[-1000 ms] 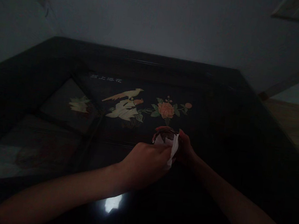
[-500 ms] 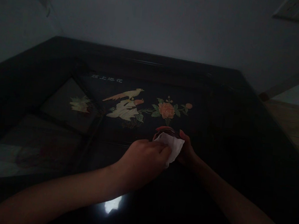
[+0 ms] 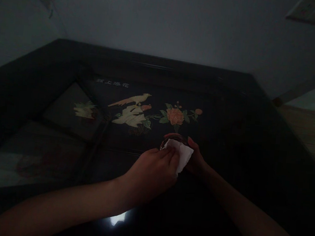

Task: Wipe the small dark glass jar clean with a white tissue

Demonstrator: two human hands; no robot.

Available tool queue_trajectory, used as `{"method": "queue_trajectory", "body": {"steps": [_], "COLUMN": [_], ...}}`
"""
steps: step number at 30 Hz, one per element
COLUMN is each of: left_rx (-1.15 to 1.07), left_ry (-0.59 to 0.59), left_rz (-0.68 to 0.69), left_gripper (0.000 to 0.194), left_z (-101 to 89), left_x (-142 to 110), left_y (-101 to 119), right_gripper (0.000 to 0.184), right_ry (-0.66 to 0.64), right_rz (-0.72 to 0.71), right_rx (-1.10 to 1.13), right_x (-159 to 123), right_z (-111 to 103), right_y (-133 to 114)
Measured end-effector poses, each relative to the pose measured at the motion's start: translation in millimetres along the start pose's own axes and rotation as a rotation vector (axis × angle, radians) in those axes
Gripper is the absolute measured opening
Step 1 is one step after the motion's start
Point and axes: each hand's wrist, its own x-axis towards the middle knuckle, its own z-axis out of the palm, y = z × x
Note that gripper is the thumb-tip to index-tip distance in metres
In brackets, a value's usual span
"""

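Observation:
The scene is very dark. My left hand presses a white tissue with closed fingers onto a small round dark reddish object, perhaps a cup or bowl, that stands on the black lacquered table. My right hand wraps round the right side of that object, a thumb or finger lying on its rim. The tissue covers most of the object's near side.
The table top bears an inlaid bird and flower with a line of characters above. A second inlaid panel lies to the left. A light reflection shines near my forearm. Pale walls stand behind, wooden floor at the right.
The tissue has shifted from hanging at the object's right side to lying spread over its near rim under my left fingers. My right hand keeps its hold.

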Motion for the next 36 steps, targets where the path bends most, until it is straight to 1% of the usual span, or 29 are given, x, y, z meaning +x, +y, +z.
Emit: {"method": "queue_trajectory", "body": {"steps": [2,5,8,12,16,18,20,26,28,31,33,36], "left_rx": [-0.049,-0.169,-0.279,-0.345,-0.315,-0.267,-0.196,0.010,0.037,0.033,-0.004,-0.099], "left_ry": [-0.044,-0.140,-0.174,-0.127,-0.015,0.034,0.057,0.112,0.129,0.157,0.152,0.121], "left_rz": [0.014,-0.019,-0.050,-0.038,0.000,0.028,0.039,-0.020,-0.015,0.015,0.036,0.038], "left_gripper": [0.028,0.021,0.014,0.016,0.016,0.022,0.028,0.040,0.036,0.022,0.015,0.014], "left_z": [-3.8,-8.2,-9.0,-4.6,4.0,7.9,10.4,11.6,12.3,13.2,12.3,7.2], "left_x": [0.6,2.4,4.4,5.3,3.8,3.0,2.5,1.7,1.8,2.6,3.1,2.9], "left_y": [-0.1,-3.2,-7.3,-9.2,-7.4,-6.1,-5.0,-3.0,-2.6,-2.8,-3.9,-8.2], "right_gripper": [0.058,0.061,0.061,0.059,0.059,0.060,0.060,0.055,0.056,0.057,0.057,0.058], "right_ry": [-0.032,-0.067,-0.064,-0.041,0.001,0.004,0.003,0.033,0.044,0.052,0.052,0.073], "right_rz": [-0.011,-0.002,-0.008,-0.011,-0.005,-0.006,-0.005,0.030,0.028,-0.010,-0.030,-0.035], "right_rx": [-0.040,-0.082,-0.108,-0.072,-0.062,-0.055,-0.046,0.019,0.013,-0.017,-0.035,-0.050], "right_x": [0.0,-1.2,-2.5,-2.9,-2.4,-2.2,-1.9,-1.2,-0.8,0.1,0.3,-0.4], "right_z": [-0.1,1.0,3.3,4.5,2.3,0.8,-0.5,-2.1,-2.2,-1.3,0.5,3.6], "right_y": [0.2,-1.1,-4.0,-6.5,-5.6,-4.4,-3.2,-1.6,-1.9,-2.5,-2.9,-3.7]}}
